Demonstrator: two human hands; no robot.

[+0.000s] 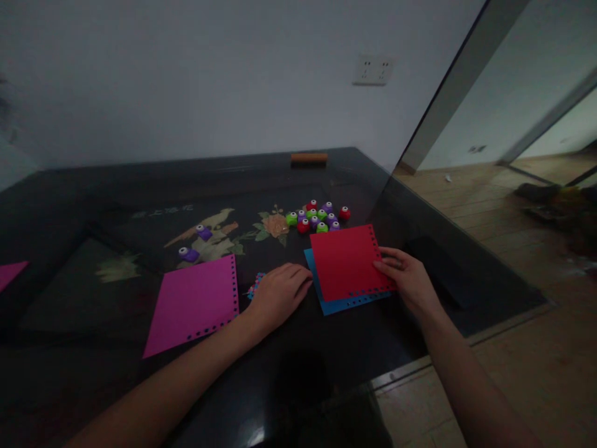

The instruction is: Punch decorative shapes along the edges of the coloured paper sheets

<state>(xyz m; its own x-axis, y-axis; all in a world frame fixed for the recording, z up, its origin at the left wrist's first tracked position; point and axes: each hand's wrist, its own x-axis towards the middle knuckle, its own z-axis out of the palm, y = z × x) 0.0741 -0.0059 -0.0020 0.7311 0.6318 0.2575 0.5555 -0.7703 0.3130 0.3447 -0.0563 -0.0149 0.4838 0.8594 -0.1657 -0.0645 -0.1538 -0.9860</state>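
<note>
My right hand (pixel 405 280) pinches the right edge of a red paper sheet (pixel 347 261) with punched holes along two sides. Under the red sheet lies a blue paper sheet (pixel 332 307), showing along its left and lower edges. My left hand (pixel 282 289) is closed, fingertips together at the blue sheet's left edge; whether they grip anything is hidden. Just beyond that hand, a pile of tiny pink and blue pieces (pixel 255 285) is partly covered by it. To the left, a magenta paper sheet (pixel 198 305) with punched holes lies flat.
Behind the red sheet cluster several red, green and purple bottle-like pieces with eye-like tops (pixel 321 215). Two purple ones (pixel 189 254) stand beyond the magenta sheet. A brown bar (pixel 309 159) lies near the wall. Another magenta sheet (pixel 10 274) shows far left on the dark glossy table (pixel 242 386).
</note>
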